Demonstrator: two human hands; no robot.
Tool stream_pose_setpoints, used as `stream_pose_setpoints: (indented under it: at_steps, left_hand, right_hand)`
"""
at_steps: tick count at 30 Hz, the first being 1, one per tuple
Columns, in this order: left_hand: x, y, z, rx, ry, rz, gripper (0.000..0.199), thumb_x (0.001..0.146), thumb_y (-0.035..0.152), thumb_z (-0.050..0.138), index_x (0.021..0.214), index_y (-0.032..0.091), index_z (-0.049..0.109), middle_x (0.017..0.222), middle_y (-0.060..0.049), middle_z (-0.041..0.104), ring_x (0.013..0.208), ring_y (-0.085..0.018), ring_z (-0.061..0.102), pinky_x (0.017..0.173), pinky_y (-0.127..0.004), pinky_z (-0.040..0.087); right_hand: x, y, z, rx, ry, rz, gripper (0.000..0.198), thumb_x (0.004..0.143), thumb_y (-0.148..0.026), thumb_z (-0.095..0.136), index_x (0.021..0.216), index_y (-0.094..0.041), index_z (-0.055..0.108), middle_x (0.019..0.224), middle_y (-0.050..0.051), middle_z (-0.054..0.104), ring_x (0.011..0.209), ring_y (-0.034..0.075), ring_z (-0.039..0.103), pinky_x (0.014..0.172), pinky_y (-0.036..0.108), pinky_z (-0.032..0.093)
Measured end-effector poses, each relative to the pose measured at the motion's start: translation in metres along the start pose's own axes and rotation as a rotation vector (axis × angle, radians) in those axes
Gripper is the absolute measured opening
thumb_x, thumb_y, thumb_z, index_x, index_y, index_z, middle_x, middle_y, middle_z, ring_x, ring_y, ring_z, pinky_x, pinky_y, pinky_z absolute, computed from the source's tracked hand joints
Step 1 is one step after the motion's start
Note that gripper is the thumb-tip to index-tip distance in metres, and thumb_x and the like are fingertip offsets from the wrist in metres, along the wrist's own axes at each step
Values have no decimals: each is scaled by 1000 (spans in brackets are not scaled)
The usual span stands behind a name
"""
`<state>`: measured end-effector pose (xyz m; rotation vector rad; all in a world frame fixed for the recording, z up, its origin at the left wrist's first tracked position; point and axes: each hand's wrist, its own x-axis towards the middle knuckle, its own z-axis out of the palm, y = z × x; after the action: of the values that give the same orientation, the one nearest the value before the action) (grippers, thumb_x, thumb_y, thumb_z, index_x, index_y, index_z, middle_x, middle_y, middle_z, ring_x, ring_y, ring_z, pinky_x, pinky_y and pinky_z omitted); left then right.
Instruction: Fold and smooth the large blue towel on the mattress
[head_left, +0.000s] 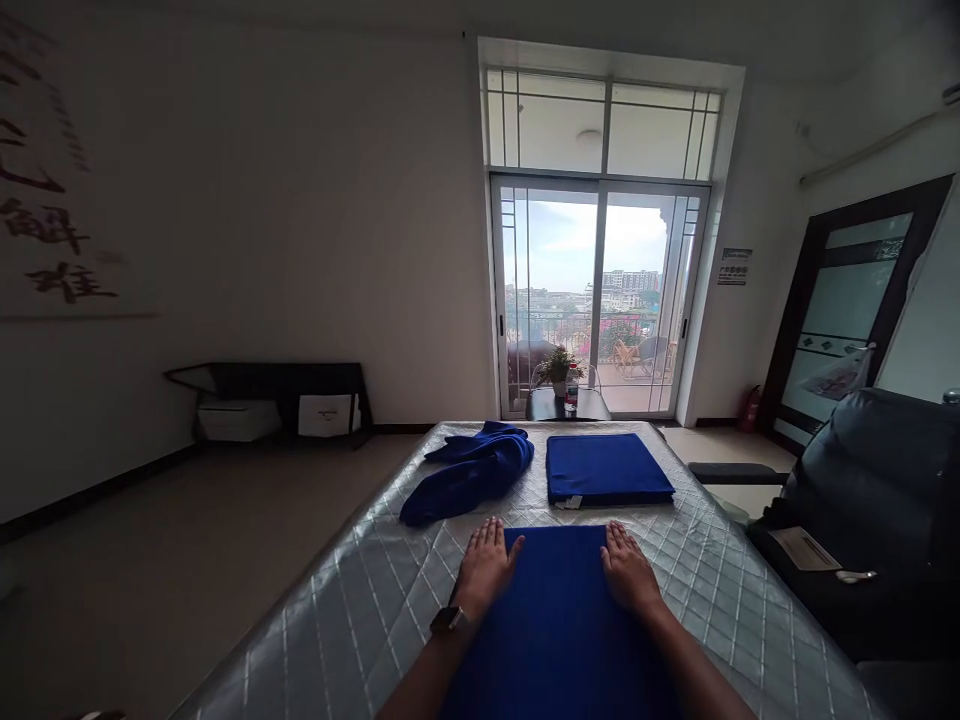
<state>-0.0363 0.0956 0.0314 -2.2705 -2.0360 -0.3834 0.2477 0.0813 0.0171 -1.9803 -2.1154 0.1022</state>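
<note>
A long blue cloth (559, 620) lies flat in front of me on a table with a silver quilted cover (360, 610). My left hand (486, 565) rests at its far left corner, fingers stretched out and the thumb on the cloth's edge. At the far right corner my right hand (626, 565) lies with its fingers extended along the edge. Beyond my hands sits a neatly folded blue cloth stack (609, 467) with a small white tag at its near edge. A crumpled blue cloth (476, 470) lies to the left of that stack.
Past the table's far edge, a small dark table (540, 405) holds a potted plant (559, 370) and a bottle (571, 390). A black chair (870, 500) stands close on the right. Against the left wall is a low black bench (292, 380) with white boxes beneath.
</note>
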Motion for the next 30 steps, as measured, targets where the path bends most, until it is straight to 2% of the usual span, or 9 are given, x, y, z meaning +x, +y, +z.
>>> stream_pose_setpoints:
  at_steps: [6,8,10,12,14,20,23,26,30]
  left_hand:
    - [1,134,24,-231,-2,342,70,105,56,18,151,11,46,158,-17,47,150,-27,37,123,-45,34]
    - [0,162,33,-277,3,390,67,106,52,16,153,14,44,158,-16,47,150,-26,38,122,-45,36]
    - [1,172,40,-303,9,405,67,106,50,13,155,15,40,158,-16,47,150,-27,39,121,-49,36]
    - [3,164,45,-294,9,396,67,105,51,12,157,16,37,159,-16,47,151,-28,37,122,-52,34]
    - [5,141,46,-259,1,358,69,105,54,13,157,16,37,160,-16,45,152,-29,34,124,-53,31]
    - [7,31,33,-61,-14,84,75,103,58,14,155,11,40,162,-16,41,152,-29,33,124,-49,30]
    - [1,-10,26,-32,-1,19,74,104,57,16,155,9,40,161,-19,42,152,-32,33,123,-53,30]
    - [-6,-25,23,-18,40,-23,78,102,60,14,154,7,40,159,-20,44,151,-32,35,123,-52,30]
    - [-9,-22,22,-12,69,-38,82,101,64,13,153,8,43,157,-19,48,150,-32,37,122,-49,31]
  right_hand:
    - [-1,4,1,-26,-16,-38,63,99,-25,25,158,-3,27,168,13,22,156,20,17,127,39,17]
    - [-1,6,1,-51,-45,-56,65,97,-24,28,159,-4,27,168,12,21,156,21,16,127,38,16]
    - [-1,8,1,-59,-59,-62,65,97,-25,29,159,-6,27,168,11,20,156,21,15,127,38,15]
    - [0,8,1,-44,-54,-55,64,98,-26,25,160,-7,26,168,10,19,156,20,14,127,37,14]
    - [1,6,1,-22,-42,-35,64,100,-28,22,160,-5,25,168,11,21,156,19,15,127,37,14]
    - [2,4,0,28,-26,-2,66,101,-34,22,160,-6,24,168,11,21,156,19,14,127,37,12]
    - [1,3,-2,25,-43,-3,66,101,-34,23,160,-5,24,168,11,21,156,19,14,127,36,12]
    - [0,-1,-7,9,-47,4,65,101,-33,22,160,-5,24,168,12,20,156,21,16,127,39,13]
    - [-7,-6,-11,-22,-17,-12,64,101,-32,21,159,-4,27,168,13,21,156,22,19,127,40,13]
